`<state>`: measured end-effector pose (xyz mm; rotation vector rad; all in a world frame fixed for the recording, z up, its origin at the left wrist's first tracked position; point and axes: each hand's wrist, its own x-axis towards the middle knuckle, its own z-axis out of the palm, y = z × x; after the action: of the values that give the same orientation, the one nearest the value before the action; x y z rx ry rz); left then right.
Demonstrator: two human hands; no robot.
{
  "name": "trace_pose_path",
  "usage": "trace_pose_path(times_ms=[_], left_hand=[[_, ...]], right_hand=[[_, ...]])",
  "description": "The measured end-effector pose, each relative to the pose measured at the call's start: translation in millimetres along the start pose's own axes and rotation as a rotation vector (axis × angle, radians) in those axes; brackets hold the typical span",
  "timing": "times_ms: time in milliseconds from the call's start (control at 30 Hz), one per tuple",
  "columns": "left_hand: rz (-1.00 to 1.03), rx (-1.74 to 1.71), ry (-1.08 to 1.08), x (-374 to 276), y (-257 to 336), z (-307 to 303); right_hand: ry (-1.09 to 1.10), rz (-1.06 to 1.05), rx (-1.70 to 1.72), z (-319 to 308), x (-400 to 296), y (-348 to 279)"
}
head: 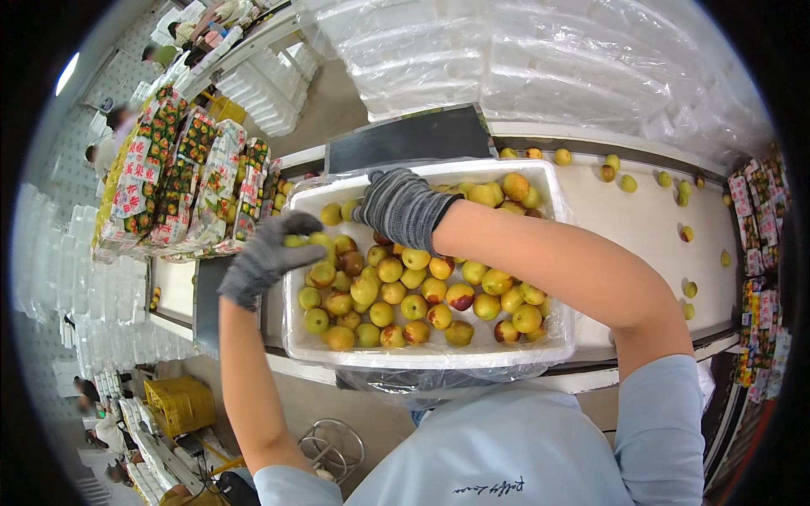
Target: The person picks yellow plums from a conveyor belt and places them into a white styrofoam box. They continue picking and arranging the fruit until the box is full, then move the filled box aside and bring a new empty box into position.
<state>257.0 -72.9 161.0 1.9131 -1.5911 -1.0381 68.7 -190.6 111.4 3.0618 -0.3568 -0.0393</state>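
A white foam box (pixel 427 360) lined with clear plastic film stands before me, holding many green-yellow and red-brown jujube fruits (pixel 414 306). My left hand (pixel 272 256), in a grey knit glove, is at the box's left edge, its thumb and fingers spread around a few green fruits; whether it grips them is unclear. My right hand (pixel 405 205), in a striped grey glove, reaches across to the box's upper left part, fingers bent down beside yellow-green fruits; its fingertips are partly hidden, so its hold cannot be made out.
Beneath the box runs a white conveyor belt (pixel 639 234) with scattered fruits. A dark panel (pixel 411 140) lies behind the box. Printed fruit packs (pixel 183 183) are piled at left, film-wrapped foam boxes (pixel 506 63) behind. A yellow crate (pixel 180 405) and several people are farther off at left.
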Motion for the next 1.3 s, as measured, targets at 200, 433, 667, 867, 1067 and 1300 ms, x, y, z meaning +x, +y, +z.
trace_pose_path(times_ms=[200,433,667,867,1067,1300], left_hand=[[-0.140,0.388,0.275,-23.2,-55.8,-56.4],[0.450,0.491,0.054,19.1,4.5,53.8],[0.196,0.566,-0.126,52.0,12.1,83.0],[0.011,0.016,-0.150,44.3,2.2,79.5],[0.095,-0.013,-0.206,56.9,14.6,98.0],[0.067,0.149,-0.195,51.6,28.3,93.3]], right_hand=[[0.227,0.058,0.554,-16.0,-33.5,33.3],[0.152,0.517,0.757,-46.8,-196.2,96.2],[0.114,0.639,0.739,-49.2,-258.7,69.2],[-0.141,0.232,0.117,-18.4,-208.6,20.0],[-0.306,0.265,0.304,-4.8,-173.8,-10.7],[-0.173,0.203,0.581,14.7,-171.9,-6.1]])
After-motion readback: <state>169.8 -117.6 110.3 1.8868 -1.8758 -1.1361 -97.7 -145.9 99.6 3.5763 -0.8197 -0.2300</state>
